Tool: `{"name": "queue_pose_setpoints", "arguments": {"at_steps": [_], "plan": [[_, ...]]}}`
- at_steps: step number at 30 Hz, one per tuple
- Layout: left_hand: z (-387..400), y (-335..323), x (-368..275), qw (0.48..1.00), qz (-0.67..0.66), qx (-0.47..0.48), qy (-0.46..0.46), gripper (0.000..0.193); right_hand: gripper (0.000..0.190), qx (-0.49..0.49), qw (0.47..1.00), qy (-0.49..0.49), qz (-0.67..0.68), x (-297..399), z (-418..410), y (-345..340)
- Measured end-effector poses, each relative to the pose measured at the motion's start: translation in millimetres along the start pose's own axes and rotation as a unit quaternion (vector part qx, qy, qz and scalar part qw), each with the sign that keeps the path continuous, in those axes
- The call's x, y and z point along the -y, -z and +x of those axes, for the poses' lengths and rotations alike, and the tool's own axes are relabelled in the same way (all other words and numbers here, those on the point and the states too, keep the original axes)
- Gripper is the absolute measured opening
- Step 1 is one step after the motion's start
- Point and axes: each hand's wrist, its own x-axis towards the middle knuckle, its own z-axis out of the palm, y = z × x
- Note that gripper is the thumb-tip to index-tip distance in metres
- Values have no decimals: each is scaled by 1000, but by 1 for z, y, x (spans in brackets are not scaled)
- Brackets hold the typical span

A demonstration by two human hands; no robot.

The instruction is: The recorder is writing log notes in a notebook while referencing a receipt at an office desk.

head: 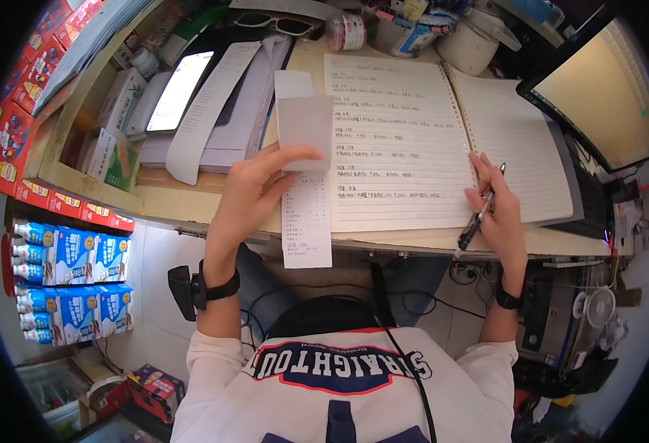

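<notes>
My left hand (258,185) pinches a long printed paper receipt (307,221) between thumb and fingers. Its upper part is folded over, and its lower end hangs past the desk's front edge. Between the fingers of my right hand (496,199) is a black pen (474,224), its lower end pointing down toward me. That hand rests at the lower part of an open spiral notebook (396,210), near the coil binding. Several lines of handwriting fill much of the notebook's left page; the right page (512,138) shows ruled lines without visible writing.
Left of the receipt, a curled paper strip (208,116) and a lit smartphone (180,91) lie on stacked papers (235,133). Along the back are sunglasses (273,24), a plastic jar (346,32) and a white lidded container (471,41). A monitor (601,94) stands at right.
</notes>
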Motion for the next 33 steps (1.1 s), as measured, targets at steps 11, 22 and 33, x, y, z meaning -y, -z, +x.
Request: {"name": "queue_pose_setpoints", "arguments": {"at_steps": [11, 22, 33], "plan": [[4, 8, 15, 991, 56, 20, -124, 37, 60, -6, 1000, 5, 27, 7, -5, -13], [-1, 6, 7, 995, -29, -94, -35, 36, 70, 27, 999, -23, 24, 37, -19, -20], [9, 12, -19, 990, -83, -105, -52, 31, 66, 41, 996, -54, 54, 64, -40, -21]]}}
